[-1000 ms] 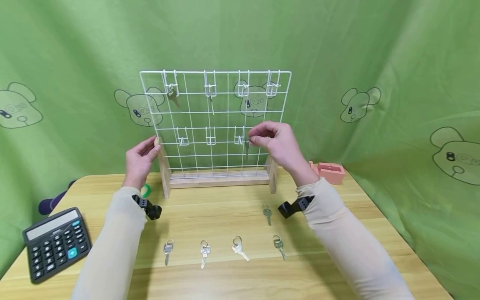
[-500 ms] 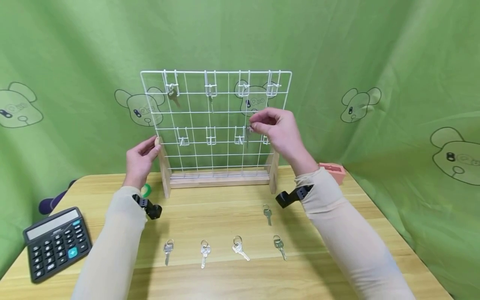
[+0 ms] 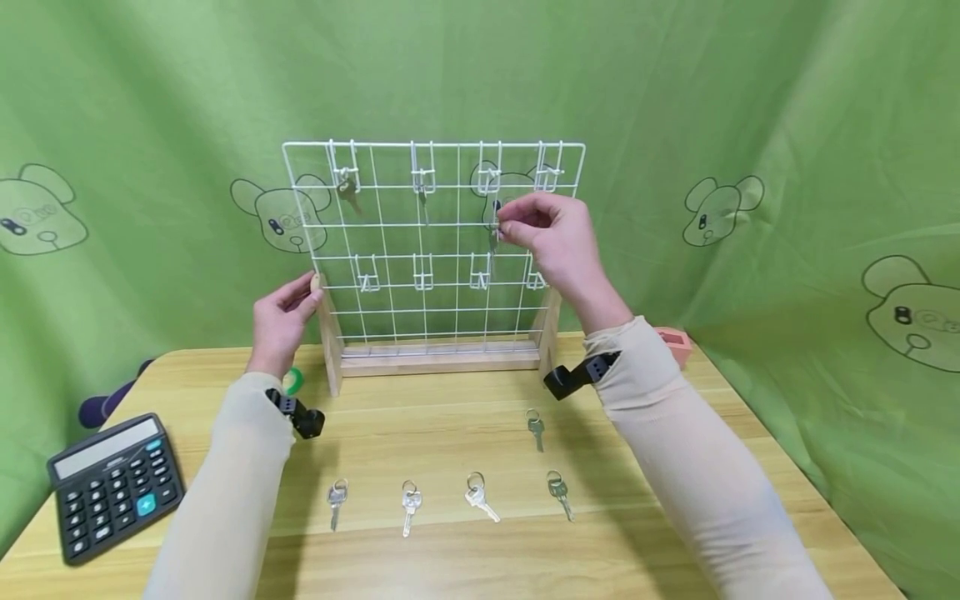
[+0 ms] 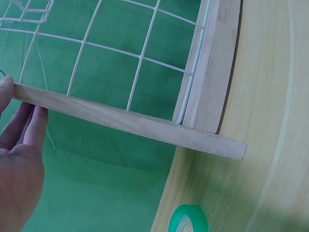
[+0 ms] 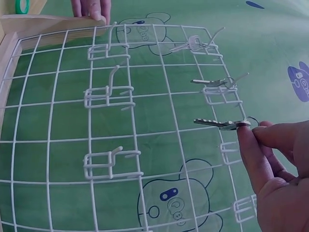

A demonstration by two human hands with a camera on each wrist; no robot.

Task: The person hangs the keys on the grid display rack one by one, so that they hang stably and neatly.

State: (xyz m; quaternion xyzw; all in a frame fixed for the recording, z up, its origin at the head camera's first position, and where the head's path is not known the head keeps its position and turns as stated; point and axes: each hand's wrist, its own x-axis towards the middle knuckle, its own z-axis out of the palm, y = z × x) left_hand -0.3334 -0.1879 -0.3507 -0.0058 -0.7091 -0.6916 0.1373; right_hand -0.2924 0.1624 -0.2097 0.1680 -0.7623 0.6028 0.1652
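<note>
A white wire grid rack [image 3: 457, 225] in a wooden stand carries two rows of hooks. My left hand [image 3: 279, 325] pinches the top of the stand's left wooden leg [image 4: 120, 121], thumb on one side and fingers on the other. In the head view my right hand [image 3: 557, 237] is before the grid, just below the upper hook row. Its thumb and finger pinch the ring of a key [image 5: 222, 124], whose blade hangs down. Two keys hang on upper hooks: a brass-toned key [image 3: 348, 192] at far left and another key [image 3: 423, 200] beside it.
Several ringed keys lie on the wooden table, including a silver key [image 3: 411, 504] and a greenish key [image 3: 536, 429]. A calculator [image 3: 114, 487] sits at left. Behind the stand are a green tape roll [image 3: 293, 382] and a pink box [image 3: 677, 343].
My right hand has risen with its key from the lower hook row to just below the upper row. My left hand stays on the wooden leg.
</note>
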